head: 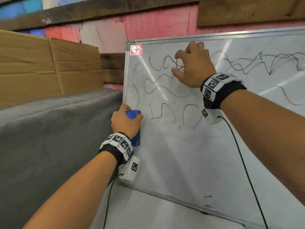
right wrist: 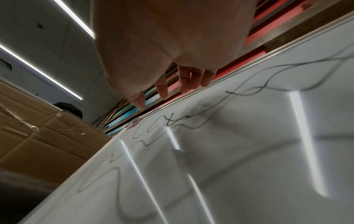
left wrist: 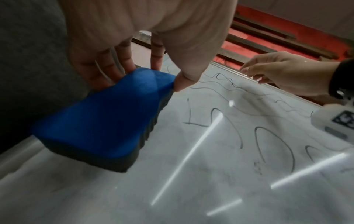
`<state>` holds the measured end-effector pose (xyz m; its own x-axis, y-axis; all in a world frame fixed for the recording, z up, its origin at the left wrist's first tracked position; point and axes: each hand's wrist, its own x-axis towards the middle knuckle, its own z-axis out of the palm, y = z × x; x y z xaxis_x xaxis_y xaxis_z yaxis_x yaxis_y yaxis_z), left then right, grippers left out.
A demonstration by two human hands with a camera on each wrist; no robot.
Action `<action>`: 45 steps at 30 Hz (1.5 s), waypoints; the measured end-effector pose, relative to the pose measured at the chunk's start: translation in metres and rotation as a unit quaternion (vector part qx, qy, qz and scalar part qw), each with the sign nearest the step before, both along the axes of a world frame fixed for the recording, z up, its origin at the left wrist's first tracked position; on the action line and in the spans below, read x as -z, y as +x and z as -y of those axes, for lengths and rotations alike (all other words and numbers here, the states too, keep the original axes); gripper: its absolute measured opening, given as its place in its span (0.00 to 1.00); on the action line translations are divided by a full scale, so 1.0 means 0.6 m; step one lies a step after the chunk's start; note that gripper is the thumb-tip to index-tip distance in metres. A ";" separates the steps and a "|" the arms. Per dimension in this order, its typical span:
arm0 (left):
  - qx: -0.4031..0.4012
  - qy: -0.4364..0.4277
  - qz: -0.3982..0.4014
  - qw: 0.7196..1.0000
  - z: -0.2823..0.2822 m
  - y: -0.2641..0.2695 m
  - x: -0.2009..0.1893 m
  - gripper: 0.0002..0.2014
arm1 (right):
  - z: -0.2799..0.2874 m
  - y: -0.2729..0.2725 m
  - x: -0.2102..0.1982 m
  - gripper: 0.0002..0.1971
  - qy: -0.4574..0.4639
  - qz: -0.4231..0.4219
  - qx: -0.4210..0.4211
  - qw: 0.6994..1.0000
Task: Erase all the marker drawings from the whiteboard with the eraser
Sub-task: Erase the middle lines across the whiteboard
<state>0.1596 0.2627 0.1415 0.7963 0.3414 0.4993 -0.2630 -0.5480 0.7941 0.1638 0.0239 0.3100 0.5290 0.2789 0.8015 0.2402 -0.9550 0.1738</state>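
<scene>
A whiteboard leans against the wall, covered in its upper half with wavy black marker lines. My left hand grips a blue eraser with a dark felt base, set against the board near its left edge. In the left wrist view the eraser lies flat on the whiteboard, fingers and thumb clamped on its sides, the marker lines to its right. My right hand hovers over the upper scribbles with fingers loosely spread and holds nothing. In the right wrist view the fingers hang above the board's top frame.
Flattened cardboard boxes stand at the left behind a grey cloth. A pink and wooden wall rises behind the board. A red sticker marks the board's top-left corner. Black cables trail from both wrist cameras.
</scene>
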 end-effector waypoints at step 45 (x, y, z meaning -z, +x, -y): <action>-0.002 0.026 0.000 1.000 -0.033 0.026 0.041 0.31 | 0.017 0.035 -0.059 0.51 0.016 0.043 0.167 0.985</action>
